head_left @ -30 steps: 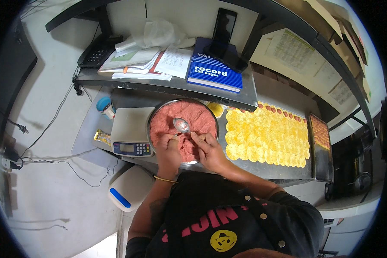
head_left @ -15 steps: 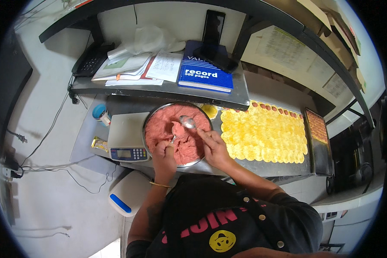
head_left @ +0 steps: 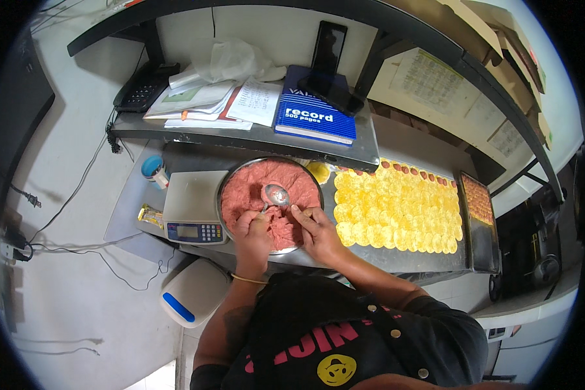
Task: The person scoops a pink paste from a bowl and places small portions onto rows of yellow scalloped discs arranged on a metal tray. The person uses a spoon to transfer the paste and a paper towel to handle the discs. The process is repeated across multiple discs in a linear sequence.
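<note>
A wide metal bowl [head_left: 220,212] full of pink ground meat [head_left: 245,184] stands in front of me. Over the meat, my left hand [head_left: 251,237] is closed round a spoon, whose bowl is now mostly covered. My right hand [head_left: 321,235] grips a second metal spoon [head_left: 277,194] by its handle, its back facing up. The two spoons overlap near the bowl's middle. To the right lie overlapping rows of thin yellow rounds [head_left: 396,211], with small lumps of meat [head_left: 406,170] along the far row.
A digital scale [head_left: 194,203] sits left of the bowl, beside a blue-rimmed cup [head_left: 154,170] and a small yellow packet [head_left: 151,216]. A low shelf [head_left: 240,135] overhangs the back, carrying papers, a blue book [head_left: 315,107] and a telephone [head_left: 144,90]. A dark tray [head_left: 483,237] stands far right.
My right hand's spoon has come down and slightly left over the left one, covering the scoop of meat there. My hands have drawn closer together.
</note>
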`<state>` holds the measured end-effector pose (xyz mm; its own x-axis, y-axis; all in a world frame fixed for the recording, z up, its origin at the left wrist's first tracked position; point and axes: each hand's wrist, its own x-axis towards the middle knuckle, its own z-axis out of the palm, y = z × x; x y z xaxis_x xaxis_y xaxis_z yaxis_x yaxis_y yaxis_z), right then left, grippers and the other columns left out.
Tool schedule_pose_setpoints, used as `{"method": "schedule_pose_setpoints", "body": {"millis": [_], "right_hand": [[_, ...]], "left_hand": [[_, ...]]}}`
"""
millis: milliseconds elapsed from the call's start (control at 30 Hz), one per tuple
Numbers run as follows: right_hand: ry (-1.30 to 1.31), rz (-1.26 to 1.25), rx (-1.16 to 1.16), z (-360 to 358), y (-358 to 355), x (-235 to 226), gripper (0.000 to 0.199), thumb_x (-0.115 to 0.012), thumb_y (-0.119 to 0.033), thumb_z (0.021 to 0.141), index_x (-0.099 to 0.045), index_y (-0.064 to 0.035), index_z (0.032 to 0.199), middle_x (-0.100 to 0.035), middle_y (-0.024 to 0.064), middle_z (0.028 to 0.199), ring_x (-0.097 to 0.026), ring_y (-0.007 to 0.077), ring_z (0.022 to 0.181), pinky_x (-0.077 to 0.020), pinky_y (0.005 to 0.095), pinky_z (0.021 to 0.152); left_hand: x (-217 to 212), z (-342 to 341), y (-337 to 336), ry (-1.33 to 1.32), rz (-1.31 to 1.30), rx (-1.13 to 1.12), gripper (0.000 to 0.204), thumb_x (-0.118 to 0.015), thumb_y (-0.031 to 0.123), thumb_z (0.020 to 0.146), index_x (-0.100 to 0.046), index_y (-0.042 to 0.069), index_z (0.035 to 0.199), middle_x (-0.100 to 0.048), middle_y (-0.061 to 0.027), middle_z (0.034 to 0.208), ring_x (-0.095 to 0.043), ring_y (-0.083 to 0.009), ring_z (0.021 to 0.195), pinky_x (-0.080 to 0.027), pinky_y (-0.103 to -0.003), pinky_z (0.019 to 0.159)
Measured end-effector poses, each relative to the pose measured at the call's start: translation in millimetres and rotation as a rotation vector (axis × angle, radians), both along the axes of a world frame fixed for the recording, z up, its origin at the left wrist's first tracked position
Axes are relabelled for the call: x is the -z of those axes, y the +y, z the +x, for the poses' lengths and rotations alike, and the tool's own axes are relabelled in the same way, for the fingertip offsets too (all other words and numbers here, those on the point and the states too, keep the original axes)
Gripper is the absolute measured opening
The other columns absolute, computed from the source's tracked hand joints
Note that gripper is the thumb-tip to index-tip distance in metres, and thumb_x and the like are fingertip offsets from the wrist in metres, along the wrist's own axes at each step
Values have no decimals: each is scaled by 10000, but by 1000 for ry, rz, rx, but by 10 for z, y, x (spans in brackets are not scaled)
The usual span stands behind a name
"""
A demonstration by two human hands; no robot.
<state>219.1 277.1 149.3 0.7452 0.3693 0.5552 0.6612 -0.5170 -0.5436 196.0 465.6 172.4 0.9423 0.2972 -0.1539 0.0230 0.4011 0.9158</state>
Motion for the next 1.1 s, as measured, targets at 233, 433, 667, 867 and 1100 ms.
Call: {"method": "schedule_pose_setpoints", "body": {"millis": [233,433,667,867,1100], "right_hand": [[1,-75,21,109,-300,174,665,-673,85,863,-630,-151,1483,-646,169,1116,-681,368,989,-585,414,854],[-94,-103,-34,345,-449,46,660,-665,125,841,-685,-173,1430,-643,139,1058,-672,330,959,-578,389,853],[-115,-248,-166,517,-527,-2,692,-703,27,843,-628,-220,1484,-642,139,1224,-658,370,1094,-594,450,901],[-77,-298,-52,554,-606,19,672,-712,7,846,-624,-176,1486,-654,155,1204,-681,375,1022,-593,457,849],[156,7,-100,433,68,-40,521,-633,32,862,-687,-43,1374,-669,234,984,-682,424,971,-563,465,843]], "left_hand": [[84,-33,302,-7,-157,127,84,-598,89,1004,-613,65,925,-446,70,660,-372,-29,501,-316,-234,444],[31,12,431,133,-120,214,68,-585,60,968,-613,69,907,-433,50,611,-370,-49,467,-313,-247,429],[107,105,481,149,53,225,112,-593,99,989,-627,62,888,-433,29,582,-374,-82,446,-325,-281,419],[276,173,630,33,237,229,126,-596,97,960,-636,41,854,-553,-48,637,-511,-176,510,-438,-336,501],[226,317,406,-351,1126,116,179,-567,108,947,-648,-1,830,-686,-270,868,-673,-470,775,-537,-497,712]]}}
